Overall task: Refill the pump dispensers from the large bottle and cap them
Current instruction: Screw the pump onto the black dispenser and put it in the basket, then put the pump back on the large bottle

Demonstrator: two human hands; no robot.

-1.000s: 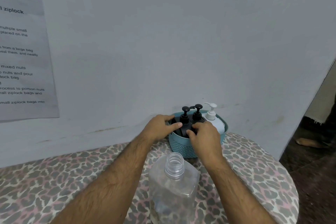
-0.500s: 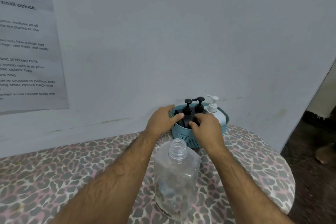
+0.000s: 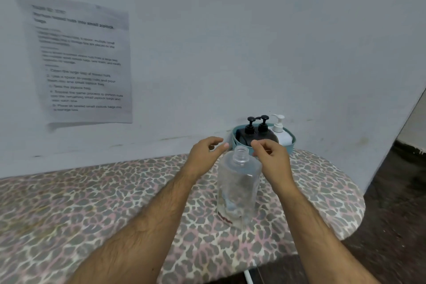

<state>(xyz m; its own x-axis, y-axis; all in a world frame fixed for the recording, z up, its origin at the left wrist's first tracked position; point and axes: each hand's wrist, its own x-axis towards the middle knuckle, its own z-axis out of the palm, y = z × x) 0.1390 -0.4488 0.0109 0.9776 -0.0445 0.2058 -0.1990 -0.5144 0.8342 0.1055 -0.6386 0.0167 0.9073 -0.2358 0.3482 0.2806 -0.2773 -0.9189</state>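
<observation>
Two empty hands, left (image 3: 205, 150) and right (image 3: 270, 154), grip nothing; take the light, rigid, nearly empty bottle (image 3: 238, 188), uncapped at 12 o'clock, around its body.

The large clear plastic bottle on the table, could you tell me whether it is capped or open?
Open. The large clear plastic bottle stands upright with its threaded neck bare; no cap is on it.

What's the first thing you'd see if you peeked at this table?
A tall clear plastic bottle with no cap stands mid-table on the leopard-print cloth, between the left hand and right hand, which hold nothing. Behind it, against the wall, a round teal basket holds two black pump dispensers and a white one.
</observation>
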